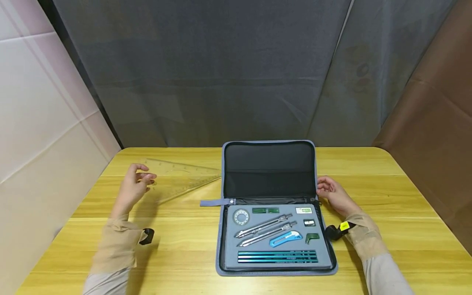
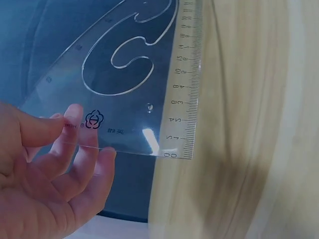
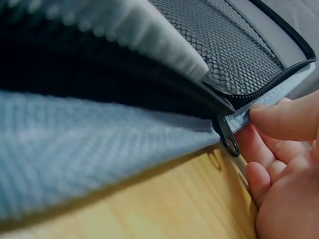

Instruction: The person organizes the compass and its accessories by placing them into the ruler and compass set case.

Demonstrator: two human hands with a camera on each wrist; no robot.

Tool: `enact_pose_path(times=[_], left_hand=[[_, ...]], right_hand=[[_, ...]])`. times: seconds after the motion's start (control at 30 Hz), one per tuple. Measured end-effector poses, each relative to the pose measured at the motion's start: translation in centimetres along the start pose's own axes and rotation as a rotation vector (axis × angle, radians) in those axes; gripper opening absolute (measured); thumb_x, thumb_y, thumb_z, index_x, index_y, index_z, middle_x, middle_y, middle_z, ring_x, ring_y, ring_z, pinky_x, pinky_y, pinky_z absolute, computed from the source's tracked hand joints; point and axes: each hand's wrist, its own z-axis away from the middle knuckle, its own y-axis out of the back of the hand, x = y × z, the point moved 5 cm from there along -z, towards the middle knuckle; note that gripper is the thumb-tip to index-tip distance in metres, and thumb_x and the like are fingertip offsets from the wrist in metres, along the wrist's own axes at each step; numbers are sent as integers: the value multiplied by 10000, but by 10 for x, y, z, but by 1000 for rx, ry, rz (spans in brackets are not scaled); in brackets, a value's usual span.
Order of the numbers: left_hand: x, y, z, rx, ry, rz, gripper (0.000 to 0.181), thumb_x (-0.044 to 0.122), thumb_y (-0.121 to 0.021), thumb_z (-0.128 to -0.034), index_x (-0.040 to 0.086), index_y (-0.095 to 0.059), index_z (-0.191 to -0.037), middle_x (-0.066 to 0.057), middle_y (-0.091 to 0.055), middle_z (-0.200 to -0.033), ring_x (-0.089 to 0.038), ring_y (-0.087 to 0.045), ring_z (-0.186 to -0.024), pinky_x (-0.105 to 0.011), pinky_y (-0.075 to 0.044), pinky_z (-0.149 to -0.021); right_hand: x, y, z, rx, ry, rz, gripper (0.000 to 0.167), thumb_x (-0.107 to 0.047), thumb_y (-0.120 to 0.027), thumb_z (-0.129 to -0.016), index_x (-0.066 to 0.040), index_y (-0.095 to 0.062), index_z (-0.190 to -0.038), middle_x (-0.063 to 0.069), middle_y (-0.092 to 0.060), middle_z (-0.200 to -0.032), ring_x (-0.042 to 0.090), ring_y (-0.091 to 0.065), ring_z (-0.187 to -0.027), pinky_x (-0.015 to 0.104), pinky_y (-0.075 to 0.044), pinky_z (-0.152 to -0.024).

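Note:
My left hand [image 1: 133, 189] pinches a clear plastic set square [image 1: 180, 177] by one corner, at the left of the table. In the left wrist view the thumb and fingers of that hand [image 2: 65, 172] hold the set square [image 2: 119, 104], which has a curved cutout and a printed scale. Its far tip reaches the left edge of an open zip case [image 1: 268, 182]. At the case's right edge, near the hinge, is my right hand [image 1: 336, 197]. The right wrist view has its thumb and fingers [image 3: 274, 119] gripping the blue fabric edge beside a zip pull [image 3: 229, 139].
The case's grey tray [image 1: 276, 268] bears two compasses [image 1: 263, 225], a blue cutter [image 1: 285, 238], several pencils [image 1: 277, 257], a round disc [image 1: 241, 217] and small pieces. A strap [image 1: 214, 203] sticks out left over the wooden table [image 1: 177, 246]. Grey cloth [image 1: 221, 82] hangs behind.

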Motion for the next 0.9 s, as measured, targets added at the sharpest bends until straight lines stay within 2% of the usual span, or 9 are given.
enact_pose_path(times=[0.13, 0.27, 0.37, 0.5, 0.6, 0.7, 0.8, 0.87, 0.9], left_hand=[[1, 5, 2, -16, -7, -13, 197, 73, -357, -970, -52, -321, -1118, -296, -560, -1057, 48, -511, -752, -231, -476, -644], [-2, 10, 4, -28, -4, -6, 161, 72, -352, -970, -32, -325, -1090, -268, -566, -1057, 59, -506, -765, -225, -473, -656], [-3, 14, 6, -39, 5, 13, 151, 81, -352, -971, -22, -323, -1078, -83, -605, -973, 51, -513, -781, -224, -461, -668], [-4, 18, 7, -49, 6, 46, 162, 119, -358, -975, -7, -327, -1072, 206, -531, -873, 49, -520, -798, -190, -444, -687], [-4, 22, 8, -46, -8, 70, 119, 129, -358, -977, 38, -343, -1052, 274, -508, -845, 59, -522, -796, -155, -443, -672], [-3, 27, 8, -47, -28, 98, 57, 124, -356, -977, 114, -355, -1033, 290, -514, -846, 65, -527, -800, -136, -443, -662], [-3, 32, 8, -62, -47, 138, 73, 118, -358, -976, 175, -359, -1022, 292, -524, -858, 73, -531, -810, -121, -438, -665], [-1, 35, 9, -74, -67, 169, 89, 121, -367, -974, 198, -366, -1018, 283, -535, -868, 79, -532, -816, -110, -435, -669], [1, 37, 10, -76, -76, 187, 96, 118, -373, -972, 204, -372, -1015, 274, -544, -870, 80, -536, -816, -105, -436, -670]], right_hand=[[0, 2, 0, 30, -18, 36, 199, 106, -472, -852, 39, -429, -1035, -65, -500, -787, 42, -468, -733, 155, -410, -670], [0, 3, 1, 42, -29, 51, 310, 120, -468, -850, 110, -386, -1149, -67, -499, -790, 42, -461, -729, 153, -409, -662], [0, 2, 2, 39, -33, 49, 390, 123, -465, -850, 122, -350, -1222, -73, -505, -793, 44, -463, -730, 152, -411, -664], [-1, 3, 2, 44, -19, 39, 372, 143, -458, -834, 126, -353, -1190, -77, -505, -776, 42, -462, -715, 154, -406, -651], [-1, 4, 2, 45, -1, 24, 337, 159, -453, -822, 118, -370, -1146, -79, -510, -765, 38, -464, -705, 153, -404, -643], [-1, 4, 2, 43, 13, 11, 306, 164, -449, -815, 62, -415, -1102, -79, -509, -762, 32, -463, -702, 147, -400, -643], [-1, 4, 1, 42, 24, 5, 308, 170, -447, -807, -15, -450, -1052, -75, -503, -762, 28, -461, -700, 141, -396, -643], [-1, 4, 1, 42, 31, 12, 305, 171, -448, -803, -29, -451, -1034, -71, -496, -764, 28, -457, -697, 141, -393, -642], [-1, 4, 1, 43, 31, 19, 293, 171, -450, -803, 0, -441, -1041, -69, -494, -766, 29, -455, -697, 143, -392, -642]])
